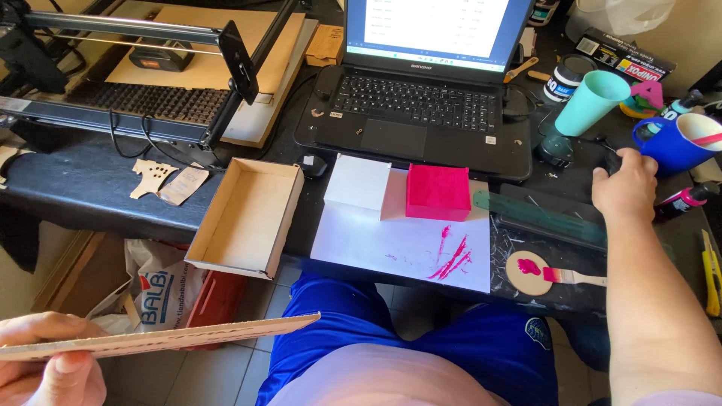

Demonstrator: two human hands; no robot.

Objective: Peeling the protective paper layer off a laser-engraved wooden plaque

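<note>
1. Head view, looking down at your lap: your left hand (45,361) sits at the lower left, fingers and thumb pinched on a thin flat plywood sheet (173,337) held edge-on, so that it reaches out to the right above the tiled floor, off the table.
2. Your right hand (624,188) is stretched out across the black tabletop (83,184) at the far right, palm down, just short of the blue mug (673,143); you cannot tell from this angle whether its fingers are spread or curled on anything (they are hidden behind the knuckles).
3. Between your arms lies a white paper sheet (376,244) streaked with pink paint, and on its far edge stand a white painted box (359,183) and a pink painted box (438,192), side by side with a bare wooden part between them.
4. Left of the paper, an open shallow wooden tray (244,218) overhangs the table edge.
5. Near your right forearm, a flat brush with pink bristles (575,277) rests on a round wooden disc (530,272) dabbed with pink.
6. Behind the boxes is an open black laptop (421,113), and a teal plastic cup (593,101) stands tilted beside the mug.
</note>
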